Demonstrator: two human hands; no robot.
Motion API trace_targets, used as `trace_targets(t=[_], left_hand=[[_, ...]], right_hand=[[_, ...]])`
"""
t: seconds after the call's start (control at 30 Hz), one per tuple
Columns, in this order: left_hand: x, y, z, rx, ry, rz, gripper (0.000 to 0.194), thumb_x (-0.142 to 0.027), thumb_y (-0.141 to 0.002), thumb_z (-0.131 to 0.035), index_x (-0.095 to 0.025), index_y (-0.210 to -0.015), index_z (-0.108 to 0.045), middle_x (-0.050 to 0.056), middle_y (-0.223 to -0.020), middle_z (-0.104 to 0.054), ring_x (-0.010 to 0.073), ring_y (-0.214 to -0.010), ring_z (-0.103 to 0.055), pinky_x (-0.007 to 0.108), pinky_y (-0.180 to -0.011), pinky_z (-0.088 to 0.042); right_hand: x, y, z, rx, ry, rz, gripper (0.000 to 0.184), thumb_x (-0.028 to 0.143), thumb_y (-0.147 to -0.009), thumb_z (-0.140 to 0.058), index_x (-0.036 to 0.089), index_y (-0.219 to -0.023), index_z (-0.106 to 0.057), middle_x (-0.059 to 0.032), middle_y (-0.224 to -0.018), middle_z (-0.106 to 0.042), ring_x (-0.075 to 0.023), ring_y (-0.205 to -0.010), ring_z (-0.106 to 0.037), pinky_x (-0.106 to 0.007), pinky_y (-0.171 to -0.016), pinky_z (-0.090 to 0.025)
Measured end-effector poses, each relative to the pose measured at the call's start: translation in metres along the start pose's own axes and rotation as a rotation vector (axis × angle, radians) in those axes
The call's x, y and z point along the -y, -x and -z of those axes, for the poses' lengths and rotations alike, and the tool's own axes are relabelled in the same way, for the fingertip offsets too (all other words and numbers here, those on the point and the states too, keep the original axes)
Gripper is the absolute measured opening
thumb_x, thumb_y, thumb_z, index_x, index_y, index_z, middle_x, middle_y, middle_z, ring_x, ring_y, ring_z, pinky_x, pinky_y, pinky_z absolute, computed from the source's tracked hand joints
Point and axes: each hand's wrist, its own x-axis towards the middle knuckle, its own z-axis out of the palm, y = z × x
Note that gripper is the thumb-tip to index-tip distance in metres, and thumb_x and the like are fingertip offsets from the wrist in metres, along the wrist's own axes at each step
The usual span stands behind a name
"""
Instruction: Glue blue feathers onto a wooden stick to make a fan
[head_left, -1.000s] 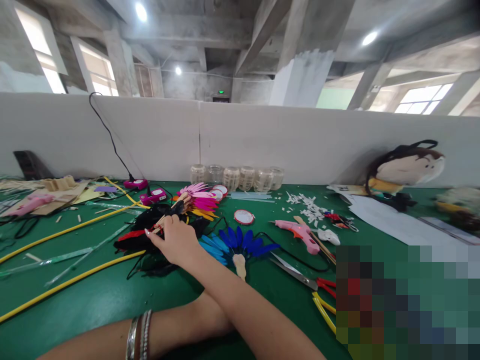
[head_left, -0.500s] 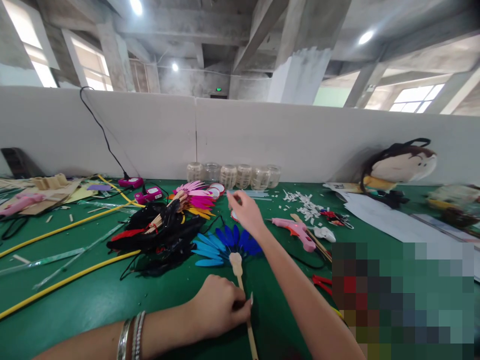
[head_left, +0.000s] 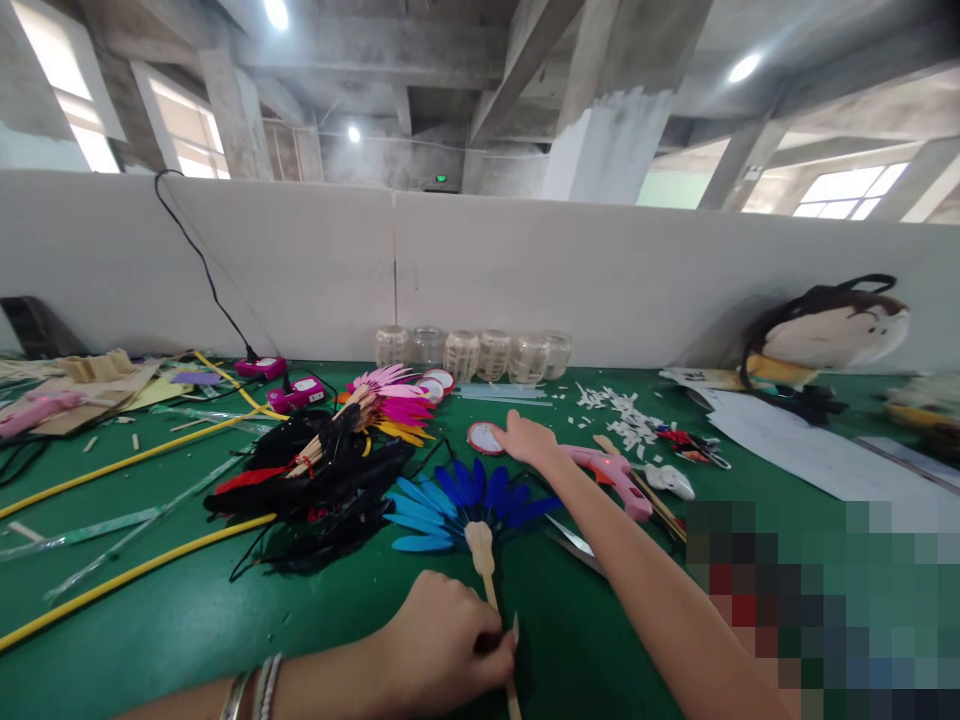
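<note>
My left hand (head_left: 454, 640) is closed round the wooden handle (head_left: 490, 590) of a fan of blue feathers (head_left: 461, 500), light blue on the left and dark blue on the right. The feathers spread away from me over the green table. My right hand (head_left: 531, 438) is beyond them, its fingers drawn together beside a round red-rimmed lid (head_left: 486, 438). Whether they touch the lid or hold something small, I cannot make out. A pink glue gun (head_left: 611, 475) lies just right of that hand, partly behind my forearm. A scissors-like metal blade (head_left: 574, 540) shows beside the forearm.
Left of the fan lie black feathers (head_left: 300, 500) and a bundle of pink feathers (head_left: 386, 395). Glass jars (head_left: 461, 357) line the white partition (head_left: 300, 260). White scraps (head_left: 626, 415) and a white mouse-shaped object (head_left: 670, 481) lie right. Yellow tubing (head_left: 142, 585) crosses the left side.
My right hand has moved right and nearer to me, to the lid's right side, uncovering the lid. My left hand still grips the handle. The view has shifted slightly.
</note>
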Motion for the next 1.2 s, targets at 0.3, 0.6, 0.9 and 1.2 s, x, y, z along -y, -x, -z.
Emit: trace_targets(t=[0.3,0.6,0.9,1.2], left_hand=[[0.002,0.001,-0.003,-0.002,0.01,-0.008,0.034,-0.031,-0.08,-0.042,-0.017,-0.055,-0.062,0.0,-0.05,-0.061,0.0073,-0.041,-0.047,0.026,-0.042,-0.012],[0.005,0.0,-0.007,-0.004,0.003,-0.023,0.032,-0.03,-0.079,-0.044,-0.017,-0.055,-0.061,0.001,-0.05,-0.062,0.0075,-0.041,-0.049,0.025,-0.042,-0.013],[0.004,0.0,-0.005,-0.002,-0.004,-0.017,0.032,-0.03,-0.079,-0.045,-0.018,-0.055,-0.061,0.001,-0.051,-0.063,0.0074,-0.04,-0.048,0.026,-0.041,-0.012],[0.004,0.0,-0.003,-0.003,-0.009,-0.013,0.034,-0.032,-0.079,-0.042,-0.018,-0.055,-0.062,0.001,-0.051,-0.063,0.0081,-0.041,-0.049,0.026,-0.041,-0.013]], right_hand=[[-0.004,0.003,0.007,-0.041,0.117,0.154,0.039,0.038,-0.088,-0.022,0.013,-0.107,-0.044,-0.0172,-0.107,-0.054,-0.0251,-0.095,-0.054,-0.032,-0.069,-0.039],[0.004,-0.002,-0.005,0.023,0.227,0.347,0.037,0.037,-0.088,-0.027,0.017,-0.106,-0.052,-0.0148,-0.106,-0.055,-0.0239,-0.093,-0.055,-0.033,-0.073,-0.038],[0.001,-0.007,-0.009,0.026,0.302,0.468,0.03,0.015,-0.081,-0.04,0.019,-0.109,-0.05,-0.0122,-0.102,-0.057,-0.0212,-0.09,-0.056,-0.029,-0.07,-0.038],[0.008,-0.008,-0.008,0.005,0.328,0.488,0.027,0.01,-0.079,-0.043,0.016,-0.103,-0.054,-0.0125,-0.1,-0.061,-0.022,-0.09,-0.057,-0.028,-0.07,-0.037]])
